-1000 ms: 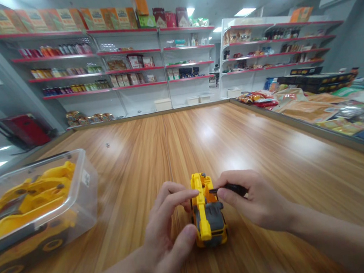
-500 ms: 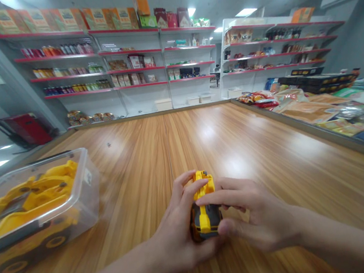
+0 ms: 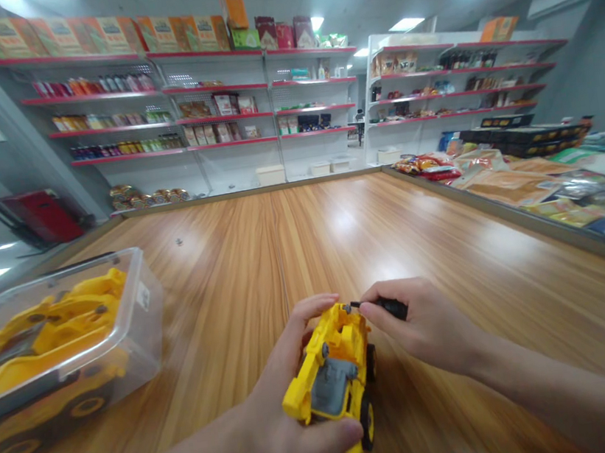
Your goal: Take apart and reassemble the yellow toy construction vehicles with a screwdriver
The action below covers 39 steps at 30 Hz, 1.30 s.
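Note:
My left hand (image 3: 284, 413) is wrapped around a yellow toy construction truck (image 3: 334, 384) with a grey panel and black wheels. Its thumb lies across the near end of the toy, which is tilted on the wooden table. In my right hand (image 3: 433, 332) is a screwdriver (image 3: 393, 308) with a black handle, pinched between thumb and fingers. The thin dark shaft points left and meets a small grey screw-like part (image 3: 347, 308) at the far end of the toy; whether it is seated there I cannot tell.
On the left of the table (image 3: 219, 267) stands a clear plastic box (image 3: 143, 307) holding yellow toy parts. A tiny grey piece (image 3: 179, 241) lies farther back. Packaged goods (image 3: 512, 173) are heaped beyond the right edge, and stocked shelves (image 3: 221, 118) line the back.
The toy has been turned and tipped so its side and wheels show. My right hand has drawn off its top, and the screwdriver now shows at the toy's far end.

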### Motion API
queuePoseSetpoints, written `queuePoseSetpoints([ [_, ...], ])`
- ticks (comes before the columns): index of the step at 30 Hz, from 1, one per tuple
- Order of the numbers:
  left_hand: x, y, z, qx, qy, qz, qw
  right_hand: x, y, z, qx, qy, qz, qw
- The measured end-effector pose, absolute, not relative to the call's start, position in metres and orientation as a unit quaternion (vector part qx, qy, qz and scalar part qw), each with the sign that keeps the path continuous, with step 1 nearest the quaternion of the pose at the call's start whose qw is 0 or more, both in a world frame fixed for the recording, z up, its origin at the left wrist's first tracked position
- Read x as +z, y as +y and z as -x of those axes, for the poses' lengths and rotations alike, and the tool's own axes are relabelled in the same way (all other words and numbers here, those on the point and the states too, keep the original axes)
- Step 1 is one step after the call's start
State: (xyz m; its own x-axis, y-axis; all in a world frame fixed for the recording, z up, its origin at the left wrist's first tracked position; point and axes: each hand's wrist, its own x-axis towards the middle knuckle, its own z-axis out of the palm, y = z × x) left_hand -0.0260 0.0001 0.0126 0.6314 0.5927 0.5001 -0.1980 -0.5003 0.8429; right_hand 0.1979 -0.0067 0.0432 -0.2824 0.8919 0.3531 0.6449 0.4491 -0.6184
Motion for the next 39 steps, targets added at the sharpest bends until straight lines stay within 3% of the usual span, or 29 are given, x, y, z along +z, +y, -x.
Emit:
queuePoseSetpoints([
  [3,0.015,-0.002,0.027,0.391,0.125,-0.729,0.547,0.043,-0.008,-0.198,0.171,-0.787,0.489,0.336],
  [8,0.014,0.0,0.026,0.402,0.112,-0.714,0.563,0.042,-0.008,-0.198,0.162,-0.8,0.472,0.334],
  [16,0.007,0.004,0.029,0.444,0.107,-0.753,0.474,0.042,-0.01,-0.198,0.109,-0.819,0.46,0.325],
  [27,0.0,0.01,0.031,0.403,0.089,-0.814,0.409,0.044,-0.01,-0.198,0.106,-0.833,0.456,0.294],
  [30,-0.004,0.009,0.031,0.408,0.104,-0.796,0.435,0.053,-0.004,-0.2,0.073,-0.856,0.448,0.247],
  [33,-0.005,0.006,0.033,0.394,0.164,-0.761,0.489,0.073,0.005,-0.197,0.045,-0.879,0.453,0.145],
  [35,-0.003,0.005,0.035,0.37,0.198,-0.722,0.551,0.088,0.013,-0.193,0.06,-0.888,0.453,0.056],
  [39,0.005,0.004,0.038,0.31,0.255,-0.616,0.678,0.104,0.029,-0.18,0.082,-0.882,0.464,-0.005],
])
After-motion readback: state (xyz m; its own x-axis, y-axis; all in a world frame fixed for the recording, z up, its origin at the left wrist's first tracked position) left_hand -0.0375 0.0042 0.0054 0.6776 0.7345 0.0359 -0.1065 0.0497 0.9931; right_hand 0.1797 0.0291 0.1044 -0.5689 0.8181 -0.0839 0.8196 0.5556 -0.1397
